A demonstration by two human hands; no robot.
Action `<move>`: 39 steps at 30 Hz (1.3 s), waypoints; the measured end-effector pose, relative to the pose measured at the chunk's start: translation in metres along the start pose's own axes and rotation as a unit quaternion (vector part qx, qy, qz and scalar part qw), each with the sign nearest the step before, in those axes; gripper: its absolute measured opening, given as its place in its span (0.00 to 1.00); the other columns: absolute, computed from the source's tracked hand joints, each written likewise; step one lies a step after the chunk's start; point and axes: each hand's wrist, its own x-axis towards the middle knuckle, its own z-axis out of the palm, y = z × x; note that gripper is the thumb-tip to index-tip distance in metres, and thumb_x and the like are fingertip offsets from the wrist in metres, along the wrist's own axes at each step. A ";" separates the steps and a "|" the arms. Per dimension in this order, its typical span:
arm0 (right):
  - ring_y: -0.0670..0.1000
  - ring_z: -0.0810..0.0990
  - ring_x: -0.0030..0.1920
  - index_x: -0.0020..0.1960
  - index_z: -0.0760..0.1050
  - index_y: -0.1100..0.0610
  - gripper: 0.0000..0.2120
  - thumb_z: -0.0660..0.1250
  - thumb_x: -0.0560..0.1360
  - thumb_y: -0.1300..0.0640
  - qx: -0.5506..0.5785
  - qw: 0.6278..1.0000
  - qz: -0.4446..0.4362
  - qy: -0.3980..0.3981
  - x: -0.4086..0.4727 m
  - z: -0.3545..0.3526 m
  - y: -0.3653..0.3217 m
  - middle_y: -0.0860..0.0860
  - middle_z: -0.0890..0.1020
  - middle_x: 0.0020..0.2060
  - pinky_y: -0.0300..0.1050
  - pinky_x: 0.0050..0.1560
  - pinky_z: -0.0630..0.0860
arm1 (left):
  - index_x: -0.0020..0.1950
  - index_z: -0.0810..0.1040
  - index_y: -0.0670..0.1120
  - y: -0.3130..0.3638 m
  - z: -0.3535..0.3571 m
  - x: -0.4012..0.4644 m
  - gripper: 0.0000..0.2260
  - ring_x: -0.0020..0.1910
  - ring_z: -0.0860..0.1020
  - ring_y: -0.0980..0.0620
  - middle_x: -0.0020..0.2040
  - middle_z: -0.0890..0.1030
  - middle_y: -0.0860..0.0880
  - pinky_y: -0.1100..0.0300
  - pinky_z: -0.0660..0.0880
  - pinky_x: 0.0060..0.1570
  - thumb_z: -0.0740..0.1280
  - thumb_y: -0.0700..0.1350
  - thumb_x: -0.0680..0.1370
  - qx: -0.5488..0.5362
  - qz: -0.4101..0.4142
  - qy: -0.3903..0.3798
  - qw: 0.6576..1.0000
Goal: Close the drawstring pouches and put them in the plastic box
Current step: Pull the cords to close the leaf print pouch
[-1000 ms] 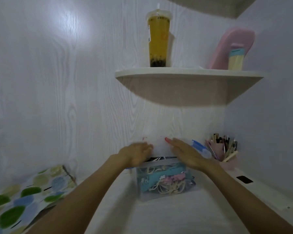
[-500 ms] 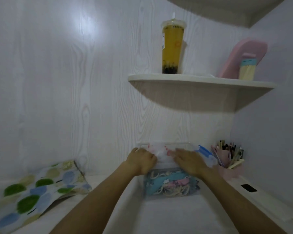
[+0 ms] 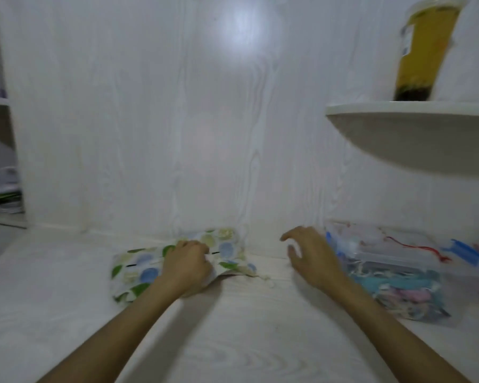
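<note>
Both hands have left the box (image 3: 393,261); the left hand (image 3: 187,268) now grips the dotted pouch (image 3: 138,268) by the wall. The right hand (image 3: 311,255) hovers open between them. Another pouch looks next for closing.

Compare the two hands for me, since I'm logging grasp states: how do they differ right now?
The left hand is curled, gripping the spotted pouch; the right hand holds nothing, fingers spread and relaxed. The left rests on fabric; the right hovers beside the plastic box. Both reach forward over the white desk.
</note>
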 end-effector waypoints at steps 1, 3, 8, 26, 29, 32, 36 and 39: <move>0.54 0.74 0.58 0.59 0.76 0.54 0.13 0.58 0.77 0.58 0.005 0.997 0.008 -0.075 0.002 0.022 -0.017 0.51 0.79 0.56 0.43 0.57 0.65 | 0.68 0.71 0.51 -0.018 0.004 -0.007 0.23 0.68 0.68 0.43 0.69 0.71 0.47 0.51 0.67 0.64 0.56 0.56 0.75 0.030 -0.039 -0.037 0.998; 0.54 0.70 0.65 0.68 0.68 0.54 0.17 0.53 0.81 0.53 -0.004 0.977 0.032 -0.212 0.000 0.059 -0.043 0.52 0.73 0.66 0.44 0.63 0.64 | 0.72 0.64 0.53 -0.044 0.020 -0.016 0.23 0.71 0.63 0.40 0.72 0.65 0.46 0.45 0.62 0.68 0.54 0.58 0.78 0.062 -0.085 -0.105 0.989; 0.56 0.60 0.73 0.76 0.52 0.49 0.23 0.46 0.82 0.49 0.008 0.934 0.062 -0.352 -0.018 0.099 -0.071 0.52 0.62 0.74 0.51 0.71 0.57 | 0.76 0.56 0.57 -0.075 0.045 -0.034 0.21 0.77 0.49 0.40 0.79 0.53 0.51 0.42 0.51 0.73 0.48 0.47 0.82 0.048 -0.003 -0.179 0.983; 0.48 0.59 0.74 0.75 0.58 0.48 0.25 0.55 0.80 0.44 0.097 0.868 0.110 -0.474 -0.041 0.031 -0.007 0.45 0.60 0.75 0.44 0.73 0.55 | 0.68 0.71 0.52 -0.027 0.018 -0.006 0.23 0.72 0.65 0.50 0.73 0.67 0.53 0.48 0.58 0.70 0.52 0.60 0.78 0.030 -0.006 0.015 0.999; 0.50 0.47 0.77 0.77 0.46 0.46 0.29 0.49 0.80 0.40 -0.031 0.880 0.100 -0.464 -0.046 0.047 -0.014 0.45 0.48 0.77 0.52 0.73 0.48 | 0.55 0.78 0.53 0.003 0.025 -0.028 0.33 0.54 0.77 0.50 0.56 0.80 0.55 0.55 0.72 0.53 0.50 0.74 0.66 -0.031 0.095 -0.117 0.988; 0.52 0.47 0.77 0.77 0.46 0.47 0.27 0.45 0.81 0.42 -0.047 0.897 0.119 -0.422 -0.041 0.062 -0.028 0.46 0.48 0.77 0.53 0.73 0.48 | 0.64 0.70 0.55 0.003 0.051 -0.029 0.31 0.64 0.71 0.46 0.67 0.72 0.53 0.49 0.68 0.61 0.53 0.72 0.70 0.044 0.093 -0.215 0.971; 0.48 0.78 0.59 0.65 0.72 0.57 0.18 0.57 0.80 0.49 0.264 0.837 0.260 -0.402 -0.027 0.045 -0.040 0.54 0.77 0.62 0.38 0.56 0.74 | 0.71 0.66 0.57 -0.028 0.054 0.000 0.23 0.73 0.61 0.48 0.73 0.66 0.53 0.44 0.53 0.72 0.61 0.52 0.76 0.105 0.044 -0.048 0.992; 0.44 0.79 0.55 0.60 0.77 0.53 0.13 0.60 0.79 0.53 0.285 0.859 0.229 -0.358 -0.036 0.023 -0.030 0.47 0.80 0.56 0.34 0.53 0.73 | 0.65 0.74 0.57 -0.060 0.052 -0.002 0.18 0.64 0.74 0.49 0.66 0.76 0.53 0.52 0.69 0.63 0.65 0.48 0.75 -0.065 0.002 0.025 0.998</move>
